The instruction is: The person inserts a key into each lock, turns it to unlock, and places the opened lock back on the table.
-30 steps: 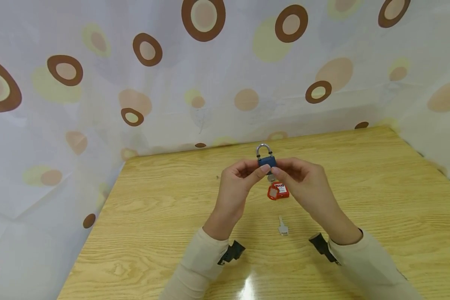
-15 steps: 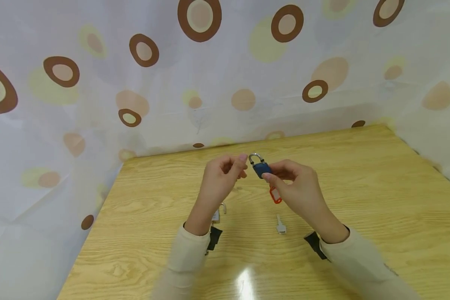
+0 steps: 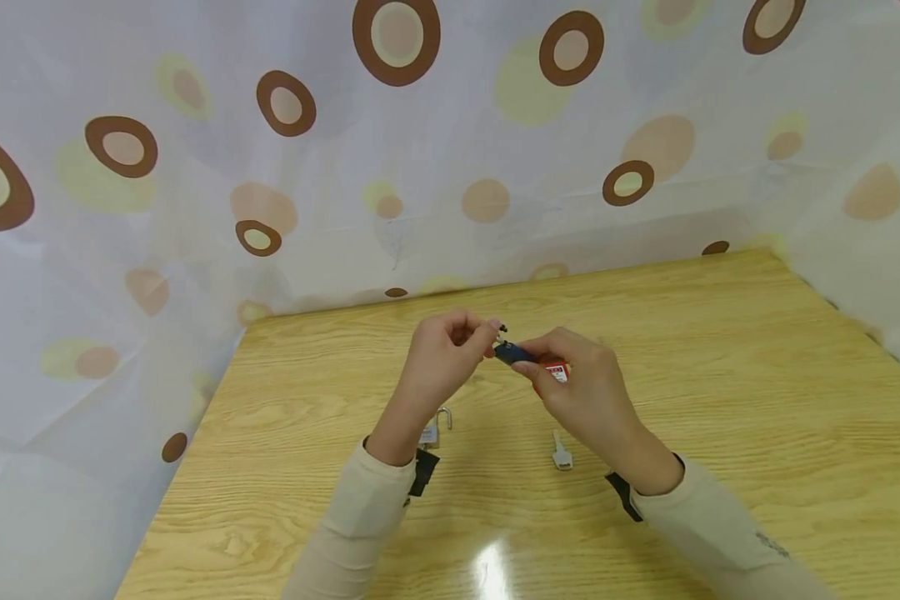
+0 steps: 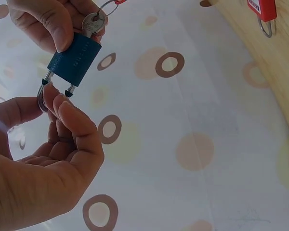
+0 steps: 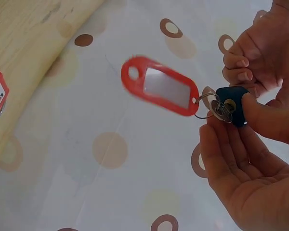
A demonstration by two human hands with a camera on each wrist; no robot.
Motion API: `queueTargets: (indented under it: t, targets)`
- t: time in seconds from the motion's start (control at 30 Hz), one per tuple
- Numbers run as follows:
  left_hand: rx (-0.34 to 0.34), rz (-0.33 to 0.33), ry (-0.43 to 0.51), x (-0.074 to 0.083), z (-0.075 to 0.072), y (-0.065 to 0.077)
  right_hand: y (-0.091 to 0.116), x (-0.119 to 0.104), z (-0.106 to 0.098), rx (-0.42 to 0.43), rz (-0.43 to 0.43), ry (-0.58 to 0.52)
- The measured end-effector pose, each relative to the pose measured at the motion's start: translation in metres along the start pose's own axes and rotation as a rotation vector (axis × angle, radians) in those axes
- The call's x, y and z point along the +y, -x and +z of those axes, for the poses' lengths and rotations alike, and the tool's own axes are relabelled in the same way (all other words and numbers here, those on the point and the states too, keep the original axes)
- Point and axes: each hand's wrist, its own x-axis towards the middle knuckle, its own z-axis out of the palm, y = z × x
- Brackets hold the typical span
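Observation:
A blue padlock (image 3: 513,353) is held up over the table between both hands. My right hand (image 3: 581,379) grips its body, thumb against one face. With thumb and fingertips, my left hand (image 3: 448,348) pinches the steel shackle (image 4: 40,100), partly covering it. Dark collars sit on both shackle legs, outside the body in the left wrist view. A round-headed key (image 4: 93,23) stands in the padlock's bottom. From its ring hangs a red key tag (image 5: 166,90) with a pale label window.
On the wooden table (image 3: 300,417), a red padlock (image 3: 560,372) lies behind the right hand. A loose silver key (image 3: 562,455) lies nearer. Beside the left wrist, a small padlock (image 3: 430,435) with its shackle sticking out is partly hidden. Patterned cloth (image 3: 427,258) hangs behind.
My left hand left the padlock body, moved left and now pinches the shackle. The padlock, in the right hand, has tipped over to the left. The small padlock beside the left wrist came into sight.

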Motion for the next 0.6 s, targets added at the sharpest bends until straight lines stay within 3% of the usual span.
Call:
queueTargets:
  t: [0.27,0.37,0.6]
  targets:
    - [-0.009,0.041,-0.004,0.0025,0.0024,0.0001,0.0010,-0.0027,-0.0008,-0.078,0.120,-0.036]
    - [-0.005,0.098,-0.037,0.0014,0.0045,-0.0005,0.0004,-0.0021,-0.0016,-0.121,0.190,-0.079]
    - [0.015,0.245,-0.092,-0.0042,0.0096,-0.0019,-0.0026,0.0022,-0.0035,-0.229,0.372,-0.301]
